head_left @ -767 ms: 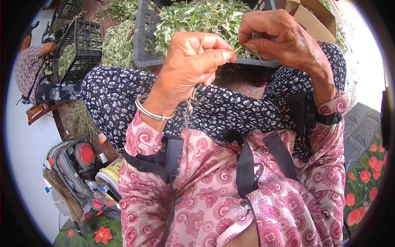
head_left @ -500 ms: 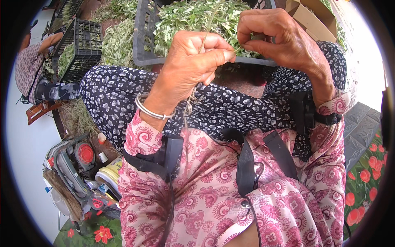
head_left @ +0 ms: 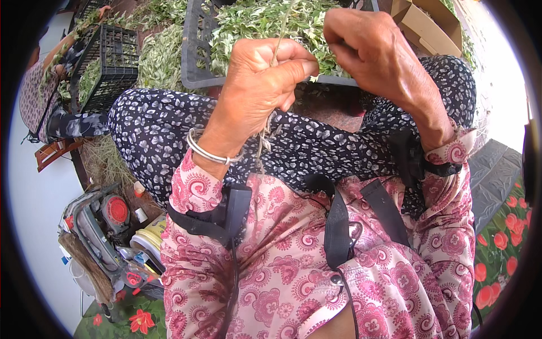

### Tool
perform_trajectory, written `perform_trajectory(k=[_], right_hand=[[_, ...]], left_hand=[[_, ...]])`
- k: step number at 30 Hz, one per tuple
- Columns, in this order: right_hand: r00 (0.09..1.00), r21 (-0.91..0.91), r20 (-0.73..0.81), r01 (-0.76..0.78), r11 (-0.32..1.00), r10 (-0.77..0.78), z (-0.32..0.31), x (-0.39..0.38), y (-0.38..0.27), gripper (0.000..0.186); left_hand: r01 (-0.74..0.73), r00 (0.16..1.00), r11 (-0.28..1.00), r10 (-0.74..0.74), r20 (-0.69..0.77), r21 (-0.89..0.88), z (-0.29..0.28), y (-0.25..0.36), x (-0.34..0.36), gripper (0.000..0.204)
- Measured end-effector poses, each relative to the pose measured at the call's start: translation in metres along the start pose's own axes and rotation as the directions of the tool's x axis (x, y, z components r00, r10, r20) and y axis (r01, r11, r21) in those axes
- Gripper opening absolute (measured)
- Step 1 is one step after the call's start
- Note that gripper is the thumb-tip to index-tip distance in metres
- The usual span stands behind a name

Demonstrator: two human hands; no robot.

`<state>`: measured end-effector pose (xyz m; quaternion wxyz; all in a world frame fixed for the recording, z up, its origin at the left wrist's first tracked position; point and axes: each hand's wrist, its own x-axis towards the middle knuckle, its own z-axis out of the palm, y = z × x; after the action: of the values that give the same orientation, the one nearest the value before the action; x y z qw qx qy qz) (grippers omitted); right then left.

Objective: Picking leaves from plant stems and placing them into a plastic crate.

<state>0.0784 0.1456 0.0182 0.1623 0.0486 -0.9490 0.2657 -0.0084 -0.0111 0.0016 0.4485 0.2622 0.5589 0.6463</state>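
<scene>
My left hand [head_left: 255,90] is closed on a pale, thin plant stem [head_left: 265,138], which rises above my fingers and hangs below them with dried bits on it. My right hand [head_left: 372,59] is a little to the right and higher, its fingers curled and pointing down; what they hold, if anything, is hidden behind them. Both hands are above my crossed legs, near the front of a grey plastic crate [head_left: 197,79] heaped with cut green leaves [head_left: 248,22].
At the left, a co-worker [head_left: 36,99] sits by black crates [head_left: 113,73] with a leafy stem near their arm. Loose foliage [head_left: 161,62] lies between. A machine with a red round part [head_left: 116,209] is at lower left, an open cardboard box [head_left: 429,28] at upper right.
My hands have drawn apart a little: the left moved slightly left and up, the right tilted, its fingertips now more hidden. The co-worker's arm is raised higher, with leafy stems beside it.
</scene>
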Motion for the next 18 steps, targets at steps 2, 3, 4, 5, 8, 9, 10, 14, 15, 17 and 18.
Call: perform_trajectory(k=[2, 3, 4, 5, 8, 9, 10, 14, 15, 17, 18], right_hand=[[0.999, -0.079, -0.045, -0.013, 0.997, 0.01, -0.004, -0.001, 0.005, 0.01], [0.996, -0.009, -0.066, -0.06, 0.998, 0.06, -0.008, 0.001, 0.006, 0.009], [0.99, 0.063, -0.084, -0.105, 0.992, 0.11, -0.013, 0.003, 0.005, 0.01], [0.977, 0.099, -0.05, -0.201, 0.974, 0.207, -0.022, 0.006, -0.012, 0.006], [0.88, 0.567, 0.128, -0.443, 0.695, 0.456, -0.026, 0.007, -0.01, 0.007], [0.873, 0.598, 0.129, -0.447, 0.665, 0.471, -0.025, 0.005, -0.01, 0.009], [0.872, 0.597, 0.129, -0.448, 0.666, 0.472, -0.024, 0.004, -0.006, 0.009], [0.858, 0.807, 0.148, -0.392, 0.442, 0.491, -0.014, -0.003, 0.013, 0.01], [0.854, 0.874, 0.098, -0.32, 0.367, 0.51, -0.013, -0.003, 0.014, 0.01], [0.82, 0.812, 0.032, -0.355, 0.463, 0.572, -0.021, 0.0, 0.009, 0.009], [0.782, 0.738, -0.041, -0.396, 0.547, 0.622, -0.024, 0.002, 0.005, 0.008]], left_hand=[[-0.004, 1.0, 1.0, 0.004, -0.016, -0.018, 0.003, 0.001, -0.002, 0.013], [-0.008, 0.999, 0.999, 0.007, -0.034, -0.034, 0.003, 0.002, -0.003, 0.013], [-0.009, 0.999, 0.999, 0.008, -0.036, -0.033, 0.002, 0.002, -0.003, 0.013], [-0.011, 0.999, 0.997, 0.009, -0.032, -0.071, 0.0, 0.003, -0.002, 0.013], [-0.014, 0.999, 0.994, 0.01, -0.036, -0.108, -0.003, 0.005, -0.003, 0.014], [-0.023, 0.999, 0.993, 0.019, -0.036, -0.113, -0.003, 0.004, -0.003, 0.014], [-0.032, 0.999, 0.992, 0.028, -0.036, -0.118, -0.004, 0.003, -0.003, 0.015], [-0.045, 0.997, 0.986, 0.033, -0.077, -0.16, -0.004, 0.004, -0.004, 0.015], [-0.057, 0.996, 0.987, 0.045, -0.081, -0.153, -0.005, 0.005, -0.004, 0.015], [-0.069, 0.995, 0.987, 0.057, -0.085, -0.146, -0.006, 0.005, -0.004, 0.015], [-0.071, 0.995, 0.988, 0.059, -0.083, -0.141, -0.007, 0.005, -0.004, 0.015]])
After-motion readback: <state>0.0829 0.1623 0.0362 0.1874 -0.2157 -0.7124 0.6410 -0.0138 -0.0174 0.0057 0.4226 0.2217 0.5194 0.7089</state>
